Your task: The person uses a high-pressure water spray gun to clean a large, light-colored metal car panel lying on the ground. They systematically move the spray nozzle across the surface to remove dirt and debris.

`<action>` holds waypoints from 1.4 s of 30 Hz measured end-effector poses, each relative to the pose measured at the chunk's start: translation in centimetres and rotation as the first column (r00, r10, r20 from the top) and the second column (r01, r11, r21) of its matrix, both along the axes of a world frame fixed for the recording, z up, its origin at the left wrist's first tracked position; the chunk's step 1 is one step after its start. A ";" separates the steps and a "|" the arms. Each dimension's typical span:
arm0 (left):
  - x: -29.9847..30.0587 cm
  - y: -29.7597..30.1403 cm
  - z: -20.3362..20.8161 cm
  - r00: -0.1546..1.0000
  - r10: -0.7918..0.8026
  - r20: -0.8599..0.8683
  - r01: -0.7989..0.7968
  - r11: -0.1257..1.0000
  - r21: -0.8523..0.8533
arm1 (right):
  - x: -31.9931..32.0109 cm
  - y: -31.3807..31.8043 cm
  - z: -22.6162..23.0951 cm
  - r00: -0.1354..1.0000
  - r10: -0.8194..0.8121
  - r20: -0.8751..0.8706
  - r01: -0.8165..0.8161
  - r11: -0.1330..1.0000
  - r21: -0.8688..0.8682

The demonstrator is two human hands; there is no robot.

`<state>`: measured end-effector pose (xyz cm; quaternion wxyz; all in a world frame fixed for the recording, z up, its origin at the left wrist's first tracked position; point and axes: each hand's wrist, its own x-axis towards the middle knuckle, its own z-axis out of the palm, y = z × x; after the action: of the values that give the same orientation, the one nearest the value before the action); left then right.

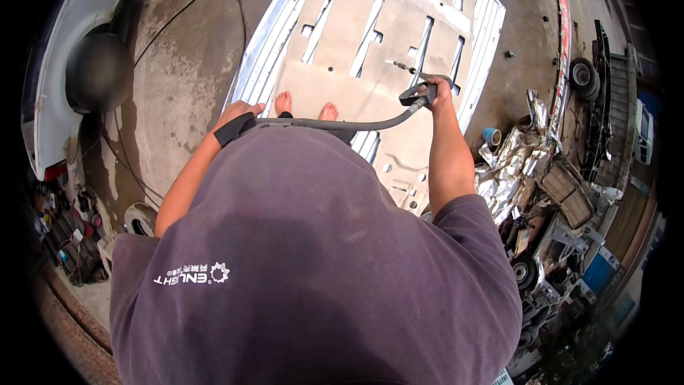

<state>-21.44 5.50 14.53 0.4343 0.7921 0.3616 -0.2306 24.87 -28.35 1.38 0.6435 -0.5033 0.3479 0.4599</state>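
- Right hand (439,88): clenched round a black spray gun (429,93), nozzle (401,66) ahead and left of it, hose (356,127) curving back toward the left hand (244,109)
- Left hand: beside the body; cannot tell whether it grasps the hose
- Step, as judged: aiming over the slotted beige panel (343,28); next move calls for steady wrist, free hose
- Yard: concrete floor (178,64) left of left hand, silvery scrap (509,175) right of right hand
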 end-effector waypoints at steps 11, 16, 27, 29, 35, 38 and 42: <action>-0.5 -0.8 0.1 0.997 0.038 0.066 -0.042 0.998 0.050 | -0.1 -0.8 -1.4 1.000 0.007 -0.020 -0.008 0.999 -0.033; -1.0 -0.7 -0.7 0.998 0.050 0.031 -0.051 0.999 0.016 | -0.3 -0.5 -1.0 0.999 0.002 0.034 -0.001 1.000 -0.009; -0.3 -0.7 0.8 0.998 0.048 0.046 -0.049 0.998 0.025 | -0.1 -0.3 -1.0 1.000 0.004 -0.004 -0.004 0.999 -0.049; -0.8 -1.0 0.6 0.983 -0.027 0.184 0.008 0.995 0.102 | 0.0 -0.2 -0.9 1.000 0.002 -0.026 -0.003 1.000 -0.028; 0.1 0.0 0.3 0.990 0.070 -0.120 -0.079 0.994 -0.075 | 0.9 0.0 -0.8 1.000 -0.009 0.015 0.009 1.000 -0.006; -0.5 0.1 -0.7 0.995 0.070 -0.075 -0.074 0.996 -0.053 | 0.8 0.4 -0.8 1.000 0.011 0.000 -0.011 1.000 -0.006; -0.1 -0.4 0.2 0.996 0.077 0.035 -0.077 0.997 0.007 | 0.3 0.5 -0.9 0.999 0.035 0.024 -0.034 0.999 -0.034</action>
<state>-21.57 5.12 14.75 0.4457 0.7833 0.3852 -0.1986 25.16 -27.82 0.52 0.6312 -0.5255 0.3389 0.4588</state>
